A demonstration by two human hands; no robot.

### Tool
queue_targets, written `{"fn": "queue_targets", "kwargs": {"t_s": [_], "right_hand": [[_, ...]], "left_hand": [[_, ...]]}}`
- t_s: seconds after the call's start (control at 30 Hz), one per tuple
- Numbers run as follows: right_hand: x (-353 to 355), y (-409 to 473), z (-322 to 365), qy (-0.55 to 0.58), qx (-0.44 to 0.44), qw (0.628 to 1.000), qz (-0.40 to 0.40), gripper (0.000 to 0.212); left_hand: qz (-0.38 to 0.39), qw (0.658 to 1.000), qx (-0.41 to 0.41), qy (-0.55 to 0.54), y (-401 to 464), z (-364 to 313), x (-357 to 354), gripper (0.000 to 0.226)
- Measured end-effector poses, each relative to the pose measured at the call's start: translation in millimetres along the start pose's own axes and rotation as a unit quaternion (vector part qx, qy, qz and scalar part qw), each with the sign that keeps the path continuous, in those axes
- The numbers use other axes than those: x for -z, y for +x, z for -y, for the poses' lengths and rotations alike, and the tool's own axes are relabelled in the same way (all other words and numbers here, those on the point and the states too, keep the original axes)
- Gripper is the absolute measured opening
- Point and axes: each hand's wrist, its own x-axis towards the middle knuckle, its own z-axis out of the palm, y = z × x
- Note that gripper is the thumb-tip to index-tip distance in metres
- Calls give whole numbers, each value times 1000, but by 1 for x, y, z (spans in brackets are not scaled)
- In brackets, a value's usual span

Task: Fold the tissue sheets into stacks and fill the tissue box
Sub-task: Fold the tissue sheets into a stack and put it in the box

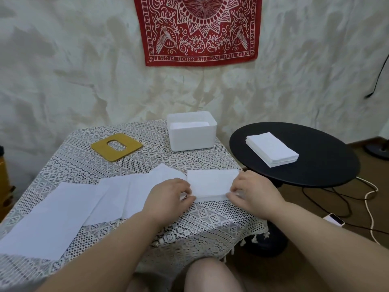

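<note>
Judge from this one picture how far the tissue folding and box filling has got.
Done: some tissues already lie inside the open white box, whose yellow lid sits off beside it. In hand: left hand and right hand pinch the near edge of a folded stack. Left: the unfolded sheets on the lace cloth and the pile on the black table.

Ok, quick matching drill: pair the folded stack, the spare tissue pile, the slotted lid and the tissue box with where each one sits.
Things:
1. folded tissue stack
2. spare tissue pile
3. yellow slotted lid
4. white tissue box

Places:
A. on the black round table
B. far edge of the lace tablecloth, open-topped
C. between the left hand and right hand
D. flat on the cloth, left of the box

Pairs: 1-C, 2-A, 3-D, 4-B
</note>
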Motion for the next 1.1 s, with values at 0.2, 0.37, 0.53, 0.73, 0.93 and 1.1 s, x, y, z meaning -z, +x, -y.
{"fn": "queue_targets", "kwargs": {"t_s": [0.2, 0.37, 0.53, 0.73, 0.93, 1.1], "right_hand": [[1, 0, 2, 23, -67, 997, 35, 37], [-3, -2, 5, 55, -78, 995, 40, 39], [-6, -3, 7, 61, -70, 992, 88, 42], [-9, 11, 19, -13, -64, 993, 95, 53], [-23, 18, 23, -22, -98, 973, 209, 64], [-25, 17, 21, -18, -100, 971, 216, 66]], "left_hand": [[-3, 1000, 1, 8, 0, -3, -4, 20], [-7, 1000, 5, 22, 4, -7, -7, 27], [-30, 999, 4, 22, 7, -9, -11, 25], [101, 992, 33, 71, 16, -19, -18, 56], [184, 977, 53, 90, 13, -20, -22, 62], [190, 976, 53, 96, 14, -20, -23, 63]]}}
